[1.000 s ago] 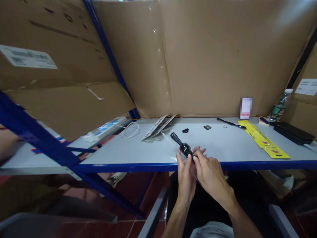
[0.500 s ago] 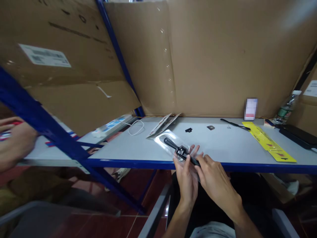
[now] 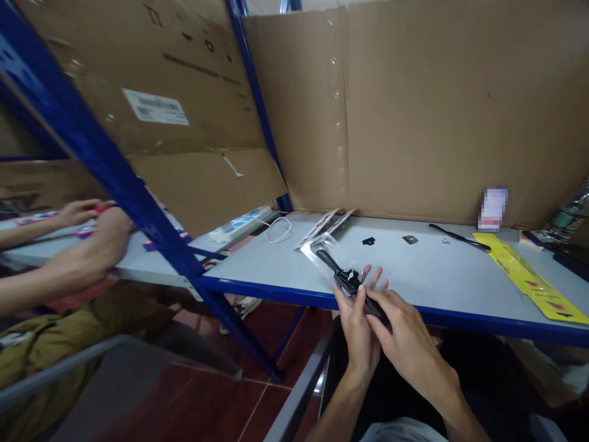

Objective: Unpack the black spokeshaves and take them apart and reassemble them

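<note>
A black spokeshave (image 3: pixel 346 277) is held slantwise above the table's front edge, with one handle pointing up and left. My left hand (image 3: pixel 356 328) supports its middle from below, thumb against the body and other fingers stretched out behind it. My right hand (image 3: pixel 405 328) grips the near handle, which is partly hidden by the fingers. Under the far handle is a clear plastic package (image 3: pixel 313 248). Beyond the hands lie a small black plate (image 3: pixel 369 241), a dark metal blade (image 3: pixel 410 239) and a small screw-like piece (image 3: pixel 445 241).
To the right are a black strip-shaped handle (image 3: pixel 460 237), yellow packaging cards (image 3: pixel 529 279), a phone (image 3: pixel 492 209) and a plastic bottle (image 3: pixel 568 215). Cards (image 3: pixel 322 227) stand at the back left near a power strip (image 3: pixel 242 224). Past the blue post (image 3: pixel 151 215), another person's hands (image 3: pixel 105 236) work.
The view has turned left, so the scene sits further right and more of the other person shows. Both my hands still hold the spokeshave, its body slightly turned.
</note>
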Demonstrator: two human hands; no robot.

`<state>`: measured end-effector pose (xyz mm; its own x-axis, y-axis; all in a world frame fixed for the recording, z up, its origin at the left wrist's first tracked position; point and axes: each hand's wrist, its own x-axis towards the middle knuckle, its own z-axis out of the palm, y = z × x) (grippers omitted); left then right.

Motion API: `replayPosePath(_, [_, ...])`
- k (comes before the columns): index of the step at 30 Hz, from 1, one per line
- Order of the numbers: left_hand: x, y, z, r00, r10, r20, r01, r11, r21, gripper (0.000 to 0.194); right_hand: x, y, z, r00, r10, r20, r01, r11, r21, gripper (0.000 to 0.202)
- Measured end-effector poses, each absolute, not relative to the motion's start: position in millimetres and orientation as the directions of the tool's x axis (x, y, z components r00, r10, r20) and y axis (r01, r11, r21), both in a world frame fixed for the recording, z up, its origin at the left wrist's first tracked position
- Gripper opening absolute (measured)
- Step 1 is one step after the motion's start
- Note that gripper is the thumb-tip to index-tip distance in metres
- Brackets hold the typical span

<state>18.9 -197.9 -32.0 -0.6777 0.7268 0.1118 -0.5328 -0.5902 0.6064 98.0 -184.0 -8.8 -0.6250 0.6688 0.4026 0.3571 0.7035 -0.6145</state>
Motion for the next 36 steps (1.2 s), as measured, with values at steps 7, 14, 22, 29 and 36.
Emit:
replayPosePath(7, [20,-197,-34,-0.668,0.737,0.109,-0.534,-0.575,0.619,0.061,103,-177,-4,-0.635,0.709,0.307,0.43,0.654,-0.622,0.02])
replayPosePath(14, [23,-196,-34,-0.628,0.772,0.098,-0.552,-0.531,0.643,0.069,115,-167,6,-0.609,0.763,0.215,0.502,0.581,-0.64,0.013])
replayPosePath(22, [14,-196,-30,-0.631,0.773,0.072,-0.572,-0.525,0.631,0.063,133,-180,17,-0.424,0.791,0.441,0.463,0.608,-0.645,0.018])
replayPosePath(29, [10,-199,-29,-0.495,0.86,0.124,-0.606,-0.443,0.66,0.073,177,-203,26,-0.051,0.666,0.744,0.337,0.713,-0.615,0.022])
replayPosePath(36, [22,-209,-29,-0.02,0.991,0.131,-0.689,-0.108,0.717,0.076,202,-198,25,-0.012,0.748,0.663,0.188,0.653,-0.733,0.032])
